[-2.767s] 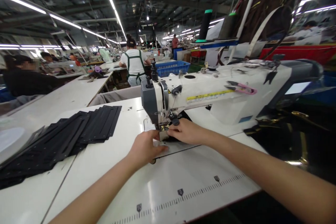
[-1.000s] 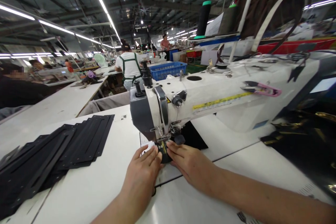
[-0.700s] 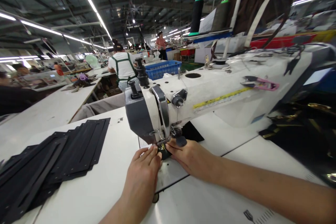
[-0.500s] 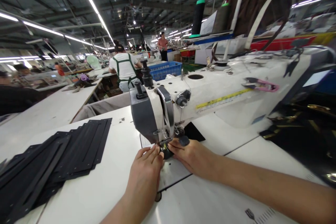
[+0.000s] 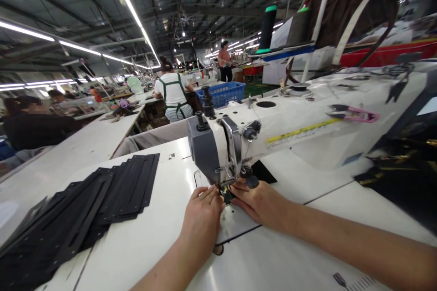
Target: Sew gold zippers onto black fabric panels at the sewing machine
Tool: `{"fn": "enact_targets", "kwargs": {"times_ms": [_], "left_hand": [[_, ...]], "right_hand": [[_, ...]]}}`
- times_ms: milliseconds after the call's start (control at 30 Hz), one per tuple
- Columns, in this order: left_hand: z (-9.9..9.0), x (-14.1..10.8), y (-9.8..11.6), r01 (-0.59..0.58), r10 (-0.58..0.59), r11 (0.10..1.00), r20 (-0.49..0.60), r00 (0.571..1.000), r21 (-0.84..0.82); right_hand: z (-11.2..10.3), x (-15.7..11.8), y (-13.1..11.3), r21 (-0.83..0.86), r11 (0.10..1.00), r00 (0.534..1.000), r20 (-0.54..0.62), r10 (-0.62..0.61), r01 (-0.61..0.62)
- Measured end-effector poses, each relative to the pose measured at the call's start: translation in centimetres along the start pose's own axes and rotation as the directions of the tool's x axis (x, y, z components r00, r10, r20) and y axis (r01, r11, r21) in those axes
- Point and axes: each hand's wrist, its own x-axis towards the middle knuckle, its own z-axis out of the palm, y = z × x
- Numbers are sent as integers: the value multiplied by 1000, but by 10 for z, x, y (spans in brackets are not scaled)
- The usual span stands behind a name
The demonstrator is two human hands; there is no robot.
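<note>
A white and grey sewing machine (image 5: 307,122) stands on the white table. My left hand (image 5: 203,213) lies at the left of its presser foot, fingers pressed together on a small dark piece (image 5: 227,195) under the needle area. From the right, my right hand (image 5: 261,202) reaches to the same piece, its fingertips partly hidden behind the machine's black knob. Behind the foot, a flat black piece (image 5: 263,173) lies on the table. Fanned-out black panels with slots (image 5: 129,186) are stacked left of my hands.
Pink-handled snips (image 5: 355,113) rest on the machine arm, near thread cones (image 5: 267,27). Dark material (image 5: 399,186) lies at the right. Beyond the machine are a blue crate (image 5: 221,94), a person in a green apron (image 5: 172,91), a standing person and a seated person in dark clothing.
The whole view has shifted, so the machine, panels and hands appear further right and slightly lower. Both hands keep their places beside the presser foot.
</note>
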Motion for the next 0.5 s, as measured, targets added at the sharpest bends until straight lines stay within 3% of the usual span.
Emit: {"fn": "enact_targets", "kwargs": {"times_ms": [367, 500], "left_hand": [[0, 1, 1, 83, -84, 995, -5, 996, -59], [-3, 1, -4, 45, -46, 998, -17, 999, -32]], "right_hand": [[6, 4, -4, 35, 998, 998, -35, 60, -59], [-9, 2, 8, 54, 999, 1000, -2, 6, -6]]}}
